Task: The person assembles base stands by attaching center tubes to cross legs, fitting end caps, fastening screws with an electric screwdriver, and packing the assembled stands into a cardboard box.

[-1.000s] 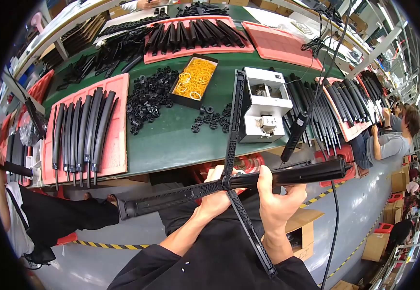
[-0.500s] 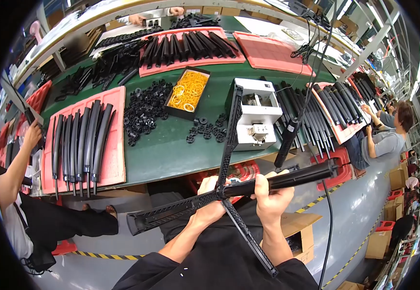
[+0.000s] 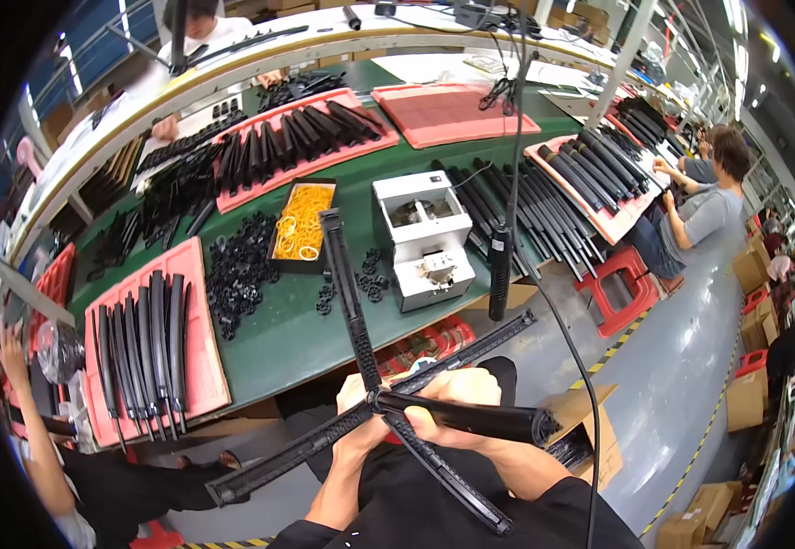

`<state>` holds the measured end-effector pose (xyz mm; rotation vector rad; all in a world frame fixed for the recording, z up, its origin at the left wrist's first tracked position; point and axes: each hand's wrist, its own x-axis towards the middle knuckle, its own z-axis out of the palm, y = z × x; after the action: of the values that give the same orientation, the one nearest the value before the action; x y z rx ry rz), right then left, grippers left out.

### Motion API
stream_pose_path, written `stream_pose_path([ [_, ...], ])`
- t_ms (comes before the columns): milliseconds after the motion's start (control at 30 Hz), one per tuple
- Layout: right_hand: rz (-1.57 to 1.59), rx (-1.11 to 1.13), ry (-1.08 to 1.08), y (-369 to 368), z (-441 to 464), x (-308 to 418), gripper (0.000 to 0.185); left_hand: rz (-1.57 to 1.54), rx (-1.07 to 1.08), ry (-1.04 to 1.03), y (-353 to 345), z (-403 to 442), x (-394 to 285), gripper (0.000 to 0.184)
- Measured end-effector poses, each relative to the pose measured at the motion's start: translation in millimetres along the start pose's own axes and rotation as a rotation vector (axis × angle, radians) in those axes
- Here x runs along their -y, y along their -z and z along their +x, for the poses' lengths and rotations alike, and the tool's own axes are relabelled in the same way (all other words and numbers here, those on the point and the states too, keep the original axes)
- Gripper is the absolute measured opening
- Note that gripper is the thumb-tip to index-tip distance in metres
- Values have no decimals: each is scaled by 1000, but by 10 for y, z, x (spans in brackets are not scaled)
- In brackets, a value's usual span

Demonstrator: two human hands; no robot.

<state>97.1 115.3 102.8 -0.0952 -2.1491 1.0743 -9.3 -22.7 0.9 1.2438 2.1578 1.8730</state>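
Note:
Between my hands is a black plastic folding stand [image 3: 333,437], its long slotted legs spread out from a small hub. A thick black tube [image 3: 480,419] runs from the hub toward the lower right. My left hand [image 3: 352,430] is closed on the stand close to the hub, its fingers partly hidden behind the legs. Around the tube near the hub, my right hand [image 3: 461,392] is wrapped, with the thumb by the joint. Beyond the stand, a white bench machine [image 3: 423,233] sits at the table edge. A black cylindrical tool [image 3: 500,274] hangs from a cord to its right.
On the green table [image 3: 297,339] lie loose black plastic parts [image 3: 242,274] and a box of yellow rings [image 3: 304,220]. Pink trays [image 3: 205,339] carry black tubes. One co-worker [image 3: 709,192] sits at right; another's arm [image 3: 41,439] is at left. An open carton [image 3: 603,439] stands below.
My view has turned and tilted. The stand has been rotated in my hands, so the tube's free end now points down to the right and another leg shows behind it.

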Motion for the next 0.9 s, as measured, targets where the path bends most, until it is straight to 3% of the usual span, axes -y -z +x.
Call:
stream_pose_path([
  [100, 16, 29, -45, -35, -66, -1, 22, -36, -63, 56, -58, -86, -3, 13],
  [267, 308, -229, -230, -151, -69, -53, 27, -6, -29, 86, -108, -134, 7, 12],
  [400, -6, 34, 94, -5, -111, -39, 24, -148, -144, 240, -192, -254, 81, 10],
  [433, -6, 31, 89, -14, -126, -43, 24, -147, -139, 242, -185, -250, 57, 10],
  [567, 325, -173, -294, -114, -104, -135, 25, 6, -12, 181, -148, -147, -55, 10],
  [600, 328, -168, -290, -104, -90, -130, 25, 8, -19, 180, -157, -143, -40, 10],
  [733, -46, -48, 174, -57, -106, -42, 26, -88, -98, 249, -188, -252, 96, 11],
  [767, -41, -42, 173, -71, -115, -51, 26, -86, -103, 254, -175, -260, 76, 11],
  [900, 495, -198, -359, -141, -85, -160, 30, 87, -45, 56, -97, -137, -33, 13],
])
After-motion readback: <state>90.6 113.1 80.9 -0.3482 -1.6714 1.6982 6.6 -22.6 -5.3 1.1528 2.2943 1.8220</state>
